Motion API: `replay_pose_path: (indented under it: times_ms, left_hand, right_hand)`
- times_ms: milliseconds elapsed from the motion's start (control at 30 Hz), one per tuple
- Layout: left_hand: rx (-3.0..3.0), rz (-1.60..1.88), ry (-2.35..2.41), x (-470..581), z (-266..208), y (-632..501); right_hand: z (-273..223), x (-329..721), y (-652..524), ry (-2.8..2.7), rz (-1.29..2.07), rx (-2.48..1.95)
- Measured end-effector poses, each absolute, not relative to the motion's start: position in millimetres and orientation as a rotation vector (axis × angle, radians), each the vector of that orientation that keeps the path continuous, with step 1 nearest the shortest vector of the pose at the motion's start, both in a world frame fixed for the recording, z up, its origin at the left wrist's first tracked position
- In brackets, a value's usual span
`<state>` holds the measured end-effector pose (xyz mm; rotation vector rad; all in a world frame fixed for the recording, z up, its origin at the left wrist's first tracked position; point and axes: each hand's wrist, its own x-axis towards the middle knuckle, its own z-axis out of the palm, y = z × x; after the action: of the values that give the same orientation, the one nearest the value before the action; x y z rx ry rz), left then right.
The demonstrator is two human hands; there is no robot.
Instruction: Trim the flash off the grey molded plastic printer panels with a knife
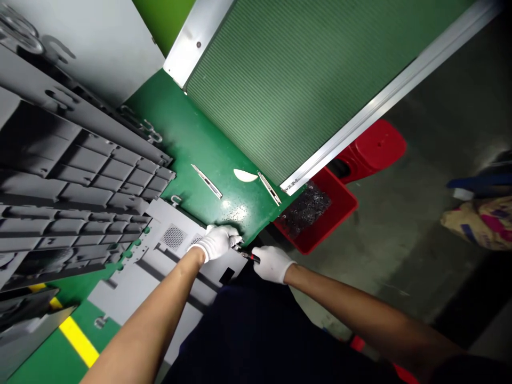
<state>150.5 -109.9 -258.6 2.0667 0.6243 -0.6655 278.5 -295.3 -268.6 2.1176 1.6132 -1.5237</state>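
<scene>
In a white glove, my left hand (218,241) is closed, its fingertips pinching a small grey part (237,246) at the table's front edge. This hand lies over a grey plastic panel (160,272) with grille patches and slots. My right hand (272,264), also gloved, is wrapped around a small hand tool with a black-and-red handle (251,257). The tool's metal tip points at the left fingertips; the tip is too small to make out exactly. Ahead on the green table are two slim utility knives (207,181), (269,189) and a white half-round piece (245,175).
Grey ribbed panels (100,165) stand stacked at the left. A green conveyor belt (312,74) with a metal side rail (344,128) runs above the table. Below right are a red bin (340,205) of dark scraps and a red stool (380,144). Yellow tape (78,338) marks the lower left.
</scene>
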Motion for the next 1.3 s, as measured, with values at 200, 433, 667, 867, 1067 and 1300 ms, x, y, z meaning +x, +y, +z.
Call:
replay_pose_path:
  times_ms: [200, 433, 667, 867, 1067, 1300]
  left_hand:
    - [2.060, -0.731, 0.652, 154, -252, -109]
    - [2.046, -0.813, 0.757, 164, -240, -113]
    - [2.037, -0.829, 0.775, 163, -249, -113]
    - [2.019, -0.819, 0.779, 159, -250, -110]
    - [2.036, -0.827, 0.773, 161, -249, -111]
    - [2.044, -0.837, 0.795, 160, -246, -112]
  right_hand:
    - [-270, 275, -292, 1.515, -1.489, 2.136]
    - [-270, 277, -285, 1.497, -1.373, 2.084]
    - [-275, 292, -277, 1.594, -1.400, 2.006]
    - [-268, 272, -284, 1.557, -1.352, 2.088]
    - [-273, 281, -277, 1.590, -1.335, 2.039]
    - [-273, 285, -274, 1.602, -1.384, 2.019]
